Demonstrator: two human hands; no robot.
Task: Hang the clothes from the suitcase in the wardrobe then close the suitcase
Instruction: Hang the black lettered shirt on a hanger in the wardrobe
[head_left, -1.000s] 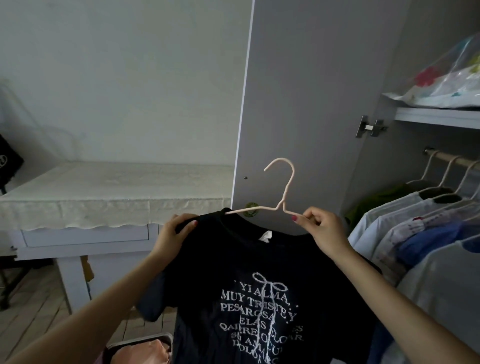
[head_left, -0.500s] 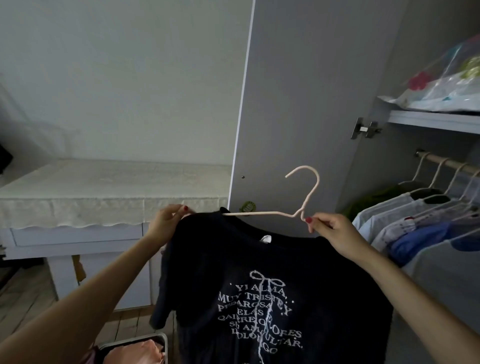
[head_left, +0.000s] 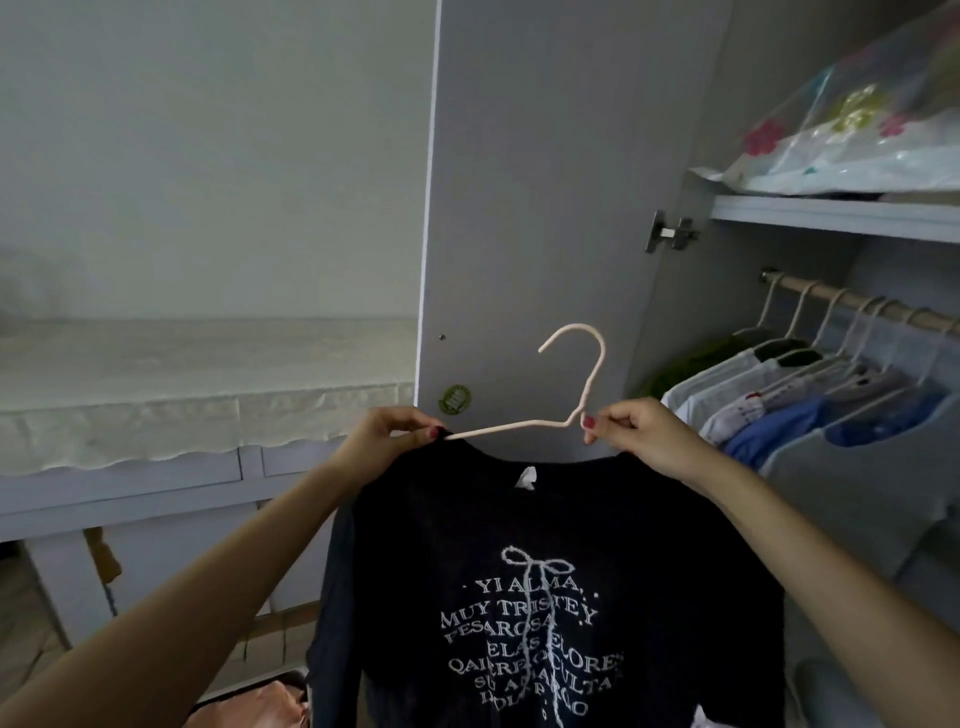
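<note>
Holding a black T-shirt (head_left: 545, 571) up in front of the open wardrobe door (head_left: 545, 208), the person has both hands at its shoulders. The left hand (head_left: 387, 436) pinches the shirt's left shoulder together with the end of a pale pink hanger (head_left: 566, 405), thumb and fingers curled tight around the fabric. The right hand (head_left: 639, 431) pinches the hanger just below its hook, at the shirt's other shoulder. The hanger's left arm shows bare above the neckline and slopes up to the right, with the hook rising above the collar; its right arm is hidden by the hand. White lettering and a bow motif cover the shirt's front.

To the right, inside the wardrobe, a wooden rail (head_left: 852, 301) carries several hung garments (head_left: 810, 405), and a shelf (head_left: 831, 215) above bears a plastic-wrapped bundle (head_left: 857, 140). A table (head_left: 156, 467) with a pale cloth stands to the left. At the bottom edge a corner of the open suitcase (head_left: 260, 701) shows pinkish fabric.
</note>
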